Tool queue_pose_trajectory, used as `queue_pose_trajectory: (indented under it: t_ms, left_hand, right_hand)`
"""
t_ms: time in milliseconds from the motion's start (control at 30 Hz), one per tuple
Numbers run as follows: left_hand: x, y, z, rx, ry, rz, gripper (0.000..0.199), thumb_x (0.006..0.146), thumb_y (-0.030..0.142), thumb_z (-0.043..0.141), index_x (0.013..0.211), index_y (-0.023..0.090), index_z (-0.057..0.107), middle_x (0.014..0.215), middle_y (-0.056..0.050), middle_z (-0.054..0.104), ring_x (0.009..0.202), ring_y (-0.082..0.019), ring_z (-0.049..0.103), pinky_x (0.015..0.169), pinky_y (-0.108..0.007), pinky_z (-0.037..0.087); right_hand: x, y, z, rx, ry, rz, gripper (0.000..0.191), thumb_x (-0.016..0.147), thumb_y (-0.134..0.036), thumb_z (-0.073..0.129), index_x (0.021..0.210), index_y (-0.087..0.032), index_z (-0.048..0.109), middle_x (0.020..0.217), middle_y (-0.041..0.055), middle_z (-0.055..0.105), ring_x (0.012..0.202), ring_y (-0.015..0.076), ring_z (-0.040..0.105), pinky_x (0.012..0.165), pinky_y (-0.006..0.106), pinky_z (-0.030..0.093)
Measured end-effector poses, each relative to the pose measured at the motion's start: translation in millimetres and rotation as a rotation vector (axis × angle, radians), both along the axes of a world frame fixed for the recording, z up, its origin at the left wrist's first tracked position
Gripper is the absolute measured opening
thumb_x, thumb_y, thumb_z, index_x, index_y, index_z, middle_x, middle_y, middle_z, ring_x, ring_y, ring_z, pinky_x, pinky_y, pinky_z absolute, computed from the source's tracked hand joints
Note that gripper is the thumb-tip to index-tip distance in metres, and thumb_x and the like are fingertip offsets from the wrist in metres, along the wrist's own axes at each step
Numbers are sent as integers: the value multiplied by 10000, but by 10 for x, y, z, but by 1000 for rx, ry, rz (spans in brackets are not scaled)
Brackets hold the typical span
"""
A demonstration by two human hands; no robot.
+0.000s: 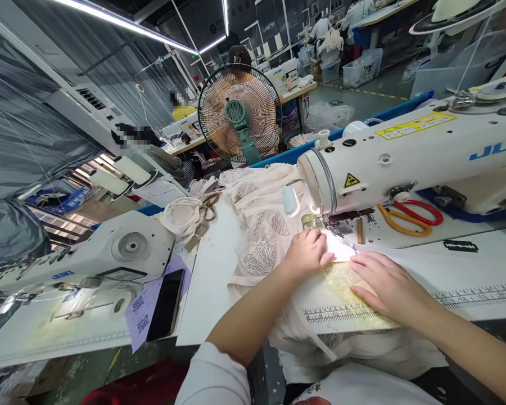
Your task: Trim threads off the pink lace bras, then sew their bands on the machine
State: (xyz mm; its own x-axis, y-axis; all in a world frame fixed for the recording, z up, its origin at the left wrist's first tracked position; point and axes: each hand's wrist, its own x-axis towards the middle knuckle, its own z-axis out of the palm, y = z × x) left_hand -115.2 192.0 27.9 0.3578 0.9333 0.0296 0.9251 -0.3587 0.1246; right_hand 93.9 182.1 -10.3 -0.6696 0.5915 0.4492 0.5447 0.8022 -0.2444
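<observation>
My left hand (307, 254) is beside the presser foot of the white sewing machine (362, 163). Its fingers are curled on the edge of pale lace fabric (263, 247), and the part under them is hidden. To the right, my right hand (383, 281) rests on the machine bed with its fingers stretched out and its thumb apart. Its fingertips are close to the needle area, where a bright light washes out the detail. Pale lace pieces run along the bed to the left and hang over the front edge at my lap.
Orange and red-handled scissors (409, 219) lie under the machine arm, with a black blade (460, 246) nearby. A ruler strip (480, 295) runs along the front edge. On the left are a phone (165, 305), a second sewing machine (96, 259) and rolled straps (183, 215). A fan (239, 112) stands behind.
</observation>
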Motion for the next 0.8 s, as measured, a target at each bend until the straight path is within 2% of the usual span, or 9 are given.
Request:
queue_pose_trajectory:
  t_ms: [133,200,400,533,800]
  left_hand:
    - [-33,-16,-11,-3,6,-39,465,867,440,477,1220,137,497,1227,-127,541,1113,-275,487,935,-404,410]
    - [-26,-10,-19,-5,11,-27,487,872,456,462,1246,143,474,1236,-123,537,1123,-275,482,940,-407,404]
    - [58,42,-44,29,26,15,448,890,442,422,1223,148,481,1221,-112,549,1116,-269,490,933,-409,400]
    - [97,37,-18,40,46,26,415,887,409,430,1183,127,497,1177,-116,569,1090,-263,506,905,-414,422]
    - [70,30,-31,71,64,-79,347,883,334,411,1100,99,546,1129,-124,607,986,-250,570,839,-380,475]
  right_hand:
    - [-36,-78,63,-88,-39,56,225,839,-283,448,967,-175,599,991,129,644,927,273,590,781,425,514]
    - [-53,-121,63,-93,-61,80,226,846,-288,446,974,-167,588,1011,139,637,939,278,588,779,428,519]
    - [-38,-152,-35,-34,-56,81,294,869,-320,444,1065,-144,576,1112,157,631,1030,286,579,841,432,516]
    - [-36,-140,-58,-4,-60,68,305,873,-313,436,1058,-124,587,1129,166,633,1046,288,581,840,435,525]
    - [-44,-161,-38,73,-71,57,318,884,-316,418,1061,-118,593,1143,162,639,1042,283,598,816,408,546]
